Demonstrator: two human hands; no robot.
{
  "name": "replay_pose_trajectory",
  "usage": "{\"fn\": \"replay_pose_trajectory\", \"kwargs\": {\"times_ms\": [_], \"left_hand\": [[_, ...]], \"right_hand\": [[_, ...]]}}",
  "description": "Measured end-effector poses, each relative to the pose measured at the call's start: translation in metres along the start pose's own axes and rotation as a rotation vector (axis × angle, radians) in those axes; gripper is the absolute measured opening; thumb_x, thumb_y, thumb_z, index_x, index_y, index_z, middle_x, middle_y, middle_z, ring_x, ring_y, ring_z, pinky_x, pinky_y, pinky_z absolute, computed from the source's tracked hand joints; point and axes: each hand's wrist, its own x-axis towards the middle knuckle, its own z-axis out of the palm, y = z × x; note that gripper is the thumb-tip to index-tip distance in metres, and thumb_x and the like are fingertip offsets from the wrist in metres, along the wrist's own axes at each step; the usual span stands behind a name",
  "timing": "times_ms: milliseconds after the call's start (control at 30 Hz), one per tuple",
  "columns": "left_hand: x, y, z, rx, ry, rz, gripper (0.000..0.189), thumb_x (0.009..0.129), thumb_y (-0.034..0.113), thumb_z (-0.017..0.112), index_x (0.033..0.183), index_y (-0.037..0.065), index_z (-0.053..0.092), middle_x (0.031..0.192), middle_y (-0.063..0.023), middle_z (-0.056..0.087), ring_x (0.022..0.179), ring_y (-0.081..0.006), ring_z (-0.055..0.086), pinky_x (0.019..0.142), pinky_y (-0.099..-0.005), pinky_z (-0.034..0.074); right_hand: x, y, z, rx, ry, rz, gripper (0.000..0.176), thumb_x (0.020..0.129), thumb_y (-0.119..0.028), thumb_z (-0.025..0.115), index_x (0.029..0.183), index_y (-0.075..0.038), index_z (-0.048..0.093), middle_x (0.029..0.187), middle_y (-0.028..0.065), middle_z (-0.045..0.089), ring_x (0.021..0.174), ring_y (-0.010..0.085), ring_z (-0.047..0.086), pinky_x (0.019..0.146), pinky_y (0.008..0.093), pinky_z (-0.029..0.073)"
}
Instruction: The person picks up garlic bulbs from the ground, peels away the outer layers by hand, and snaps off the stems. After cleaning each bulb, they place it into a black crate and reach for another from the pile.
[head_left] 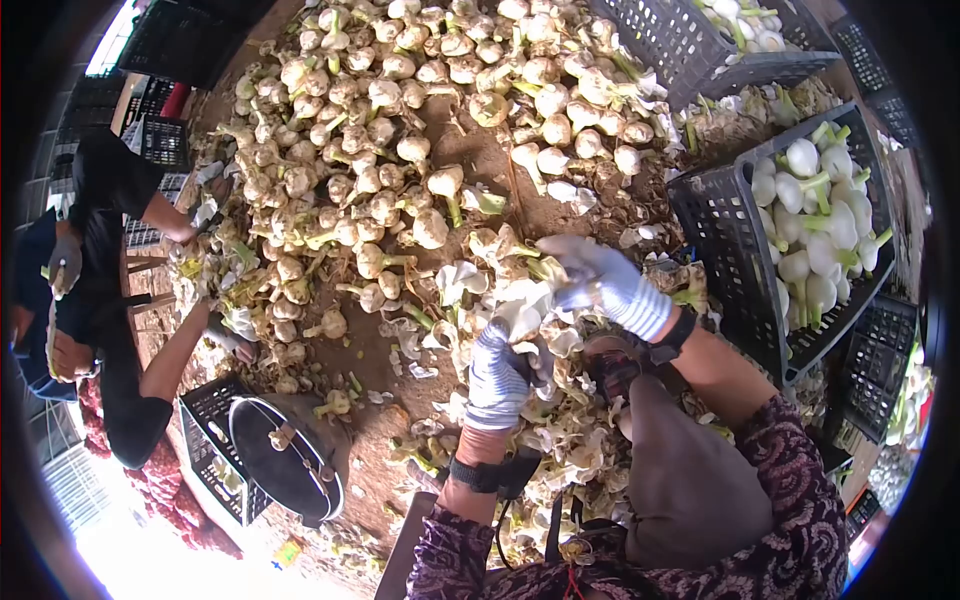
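My left hand (497, 378), in a striped glove, has its fingers closed round the lower side of a pale bulb (522, 316) with loose, papery skin. My right hand (606, 284), gloved too, is at the upper right of the same bulb, its fingers bent toward the peeling layers and slightly blurred. Whether it grips a layer is hard to make out. Peeled skins (585, 450) lie heaped below my hands. Unpeeled bulbs (385, 95) with green stem stubs are spread over the ground beyond them.
A black crate (722, 240) of peeled white bulbs stands at the right, another crate (690, 60) behind it. At the lower left a dark bucket (285, 455) stands by a black crate (212, 420). Co-workers' gloved hands (232, 342) reach in from the left.
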Motion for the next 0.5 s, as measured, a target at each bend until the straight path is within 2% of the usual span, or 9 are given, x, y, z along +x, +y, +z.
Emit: {"fn": "replay_pose_trajectory", "kwargs": {"times_ms": [100,167,200,233,300,367,400,433,500], "left_hand": [[0.005,-0.006,0.003,0.010,0.118,0.036,0.048,0.083,0.045,0.058,0.103,0.001,0.056,0.060,-0.0032,0.054,0.047,-0.0122,0.050,0.044,-0.0224,0.040],[0.005,-0.004,0.004,0.357,0.018,0.169,0.045,0.083,0.040,0.061,0.105,0.001,0.055,0.067,-0.0022,0.056,0.057,-0.0094,0.053,0.049,-0.0203,0.041],[0.003,-0.002,0.009,0.391,0.004,0.151,0.045,0.082,0.037,0.063,0.107,0.000,0.053,0.079,-0.0025,0.058,0.066,-0.0082,0.054,0.054,-0.0194,0.041],[0.004,-0.005,0.010,0.349,-0.024,0.193,0.043,0.082,0.032,0.065,0.109,0.002,0.052,0.089,-0.0029,0.058,0.074,-0.0098,0.056,0.063,-0.0206,0.046],[0.007,-0.004,0.003,0.188,-0.089,0.105,0.040,0.080,0.027,0.068,0.109,0.003,0.052,0.093,-0.0033,0.058,0.081,-0.0127,0.057,0.076,-0.0261,0.048],[0.029,-0.023,-0.013,-0.327,-0.138,0.230,0.031,0.081,0.017,0.066,0.106,0.005,0.053,0.095,-0.0047,0.059,0.088,-0.0152,0.058,0.084,-0.0326,0.048],[0.023,-0.022,-0.010,-0.398,-0.040,0.141,0.024,0.080,0.003,0.062,0.102,0.006,0.054,0.097,-0.0063,0.060,0.088,-0.0169,0.059,0.083,-0.0339,0.048],[0.027,-0.020,-0.011,-0.320,0.091,0.153,0.026,0.077,-0.007,0.059,0.099,0.005,0.054,0.092,-0.0080,0.062,0.081,-0.0181,0.060,0.078,-0.0323,0.050],[0.029,-0.013,-0.014,-0.252,0.055,0.229,0.027,0.075,-0.009,0.060,0.098,0.005,0.055,0.085,-0.0095,0.063,0.073,-0.0184,0.061,0.070,-0.0298,0.051]], "right_hand": [[-0.008,-0.022,0.005,-0.251,0.098,0.106,0.038,0.075,-0.010,0.070,0.110,0.000,0.059,0.093,0.0027,0.060,0.078,0.0080,0.056,0.069,0.0225,0.048],[-0.013,-0.026,0.018,0.120,0.017,0.158,0.025,0.077,-0.009,0.067,0.101,0.000,0.063,0.088,0.0037,0.063,0.074,0.0084,0.057,0.069,0.0222,0.047],[-0.010,-0.012,0.019,0.099,0.051,0.094,0.022,0.079,-0.009,0.065,0.098,0.001,0.064,0.084,0.0041,0.064,0.071,0.0092,0.058,0.068,0.0224,0.047],[-0.009,-0.010,0.018,0.096,0.050,0.095,0.022,0.079,-0.009,0.065,0.098,0.001,0.064,0.084,0.0041,0.064,0.071,0.0092,0.058,0.068,0.0224,0.047],[-0.005,-0.006,0.020,0.445,0.146,0.213,0.015,0.079,-0.006,0.065,0.092,0.001,0.067,0.081,0.0052,0.066,0.070,0.0090,0.061,0.063,0.0209,0.049],[-0.006,0.008,0.012,0.436,0.127,0.211,0.014,0.078,-0.007,0.065,0.087,0.002,0.065,0.079,0.0065,0.066,0.072,0.0126,0.062,0.068,0.0240,0.049],[-0.007,0.010,0.010,0.385,0.091,0.255,0.014,0.077,-0.008,0.065,0.086,0.003,0.065,0.079,0.0070,0.065,0.073,0.0130,0.062,0.068,0.0240,0.049],[-0.007,0.013,0.009,0.334,0.055,0.300,0.014,0.077,-0.008,0.065,0.084,0.003,0.065,0.079,0.0075,0.065,0.073,0.0134,0.062,0.068,0.0240,0.050],[-0.008,0.022,0.010,0.405,0.125,0.305,0.016,0.076,-0.010,0.067,0.084,0.004,0.065,0.077,0.0068,0.064,0.068,0.0126,0.060,0.063,0.0235,0.048]]}}
